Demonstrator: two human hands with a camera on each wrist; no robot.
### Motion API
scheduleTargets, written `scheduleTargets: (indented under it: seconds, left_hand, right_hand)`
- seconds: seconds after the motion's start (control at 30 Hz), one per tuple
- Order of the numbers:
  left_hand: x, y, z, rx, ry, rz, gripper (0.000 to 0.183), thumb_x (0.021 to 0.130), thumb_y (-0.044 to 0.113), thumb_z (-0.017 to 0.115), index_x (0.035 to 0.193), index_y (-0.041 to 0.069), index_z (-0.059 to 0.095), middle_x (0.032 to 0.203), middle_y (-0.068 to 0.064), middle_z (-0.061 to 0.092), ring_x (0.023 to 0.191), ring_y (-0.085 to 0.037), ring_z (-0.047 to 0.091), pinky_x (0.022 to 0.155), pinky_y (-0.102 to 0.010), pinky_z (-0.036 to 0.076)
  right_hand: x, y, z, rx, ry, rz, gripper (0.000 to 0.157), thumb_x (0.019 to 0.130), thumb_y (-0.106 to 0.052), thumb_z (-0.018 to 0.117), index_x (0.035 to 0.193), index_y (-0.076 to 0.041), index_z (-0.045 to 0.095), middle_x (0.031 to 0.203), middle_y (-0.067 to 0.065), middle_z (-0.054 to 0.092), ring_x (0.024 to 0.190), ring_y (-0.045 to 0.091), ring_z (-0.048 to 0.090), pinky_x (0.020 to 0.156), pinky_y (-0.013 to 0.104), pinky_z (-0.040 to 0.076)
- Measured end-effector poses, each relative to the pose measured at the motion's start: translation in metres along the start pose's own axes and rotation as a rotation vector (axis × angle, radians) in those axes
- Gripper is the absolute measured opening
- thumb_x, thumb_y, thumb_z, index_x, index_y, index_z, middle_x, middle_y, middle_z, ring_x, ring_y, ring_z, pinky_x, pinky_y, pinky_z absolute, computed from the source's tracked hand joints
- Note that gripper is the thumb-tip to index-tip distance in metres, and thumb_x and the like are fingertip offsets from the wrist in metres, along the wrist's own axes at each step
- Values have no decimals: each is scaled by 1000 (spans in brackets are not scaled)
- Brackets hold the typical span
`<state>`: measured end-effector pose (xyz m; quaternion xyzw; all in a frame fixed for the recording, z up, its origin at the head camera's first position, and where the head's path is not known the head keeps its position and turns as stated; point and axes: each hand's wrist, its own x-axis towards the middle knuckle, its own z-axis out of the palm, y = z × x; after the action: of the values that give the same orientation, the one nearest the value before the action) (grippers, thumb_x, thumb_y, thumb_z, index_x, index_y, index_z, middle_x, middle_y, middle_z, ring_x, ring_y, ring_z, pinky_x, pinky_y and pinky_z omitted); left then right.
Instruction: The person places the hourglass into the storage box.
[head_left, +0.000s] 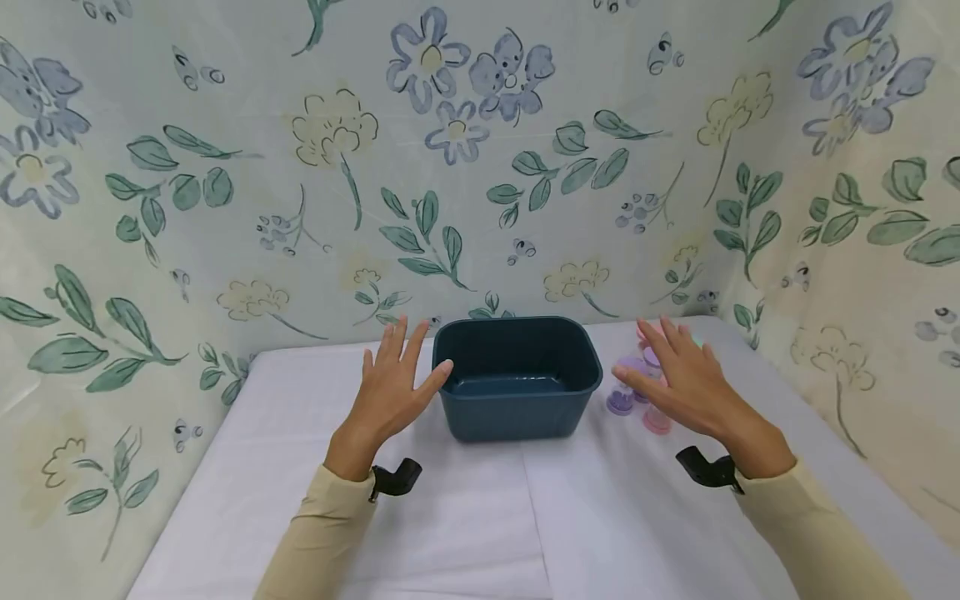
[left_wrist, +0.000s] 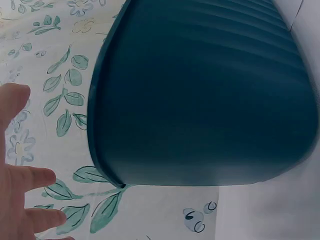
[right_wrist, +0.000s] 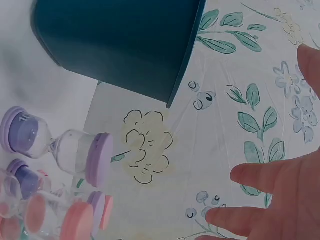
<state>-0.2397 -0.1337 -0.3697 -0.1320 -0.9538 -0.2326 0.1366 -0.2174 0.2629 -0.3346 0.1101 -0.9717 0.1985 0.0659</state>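
A dark teal plastic bin stands on the white-covered table, its open top facing up. My left hand is spread at the bin's left side, the thumb overlapping the rim in the head view. To the right, my right hand is spread above several small sand timers, hiding part of them. A purple sand timer and a pink sand timer stand close together in the right wrist view. Neither hand holds anything; in the left wrist view the fingers are apart from the bin's wall.
White cloth covers the table, with a crease running toward the front. A floral-patterned curtain hangs behind the table and along its sides. Dark wrist cameras are strapped at both cuffs.
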Motion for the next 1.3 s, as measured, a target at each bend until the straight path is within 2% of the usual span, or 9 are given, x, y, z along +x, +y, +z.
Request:
scheduleTargets:
  seconds: [0.2,0.33,0.57,0.73,0.87,1.1,1.3]
  left_hand:
    - [3,-6,14,-91,40,65,80,91,67,36,154,19,23,161,-9,11,146,-32,15,111,-64,14]
    - [9,-8,19,-174,34,75,76,93,64,39,154,22,22,161,-4,9,146,-30,16,110,-62,21]
    - [15,-13,31,-313,33,49,70,94,60,41,154,29,20,161,1,9,146,-25,15,110,-62,22]
    - [17,-14,46,-441,86,61,65,96,52,46,152,27,26,161,1,14,146,-23,18,112,-58,22]
    - [17,-14,57,-510,101,73,62,97,44,49,152,24,27,161,2,14,146,-22,16,113,-57,20]
    - [13,-11,69,-558,118,85,60,97,32,51,152,19,29,161,3,10,147,-24,14,112,-61,18]
    - [13,-9,73,-581,117,97,59,99,37,47,152,18,28,161,4,6,147,-24,12,111,-62,17]
  right_hand:
    - [0,8,-1,144,-32,13,91,90,-56,54,155,-11,9,159,23,2,142,50,3,100,77,11]
    - [3,13,-4,202,-32,24,92,89,-54,57,155,-12,10,159,22,11,140,51,15,96,76,23]
    - [3,16,-4,226,-34,86,93,87,-59,57,155,-13,14,155,25,20,135,53,24,94,75,28]
    - [2,24,-2,246,-44,144,93,85,-61,58,155,-17,15,156,26,18,130,57,28,91,75,31]
    - [1,30,-1,265,-39,153,92,86,-59,59,155,-15,16,156,25,18,131,58,27,92,74,32]
    - [0,38,1,272,-6,146,88,87,-55,60,153,-9,24,152,27,27,131,56,30,95,69,35]
    - [-6,48,0,283,3,144,84,88,-53,60,148,-3,31,149,29,32,130,55,32,95,67,37]
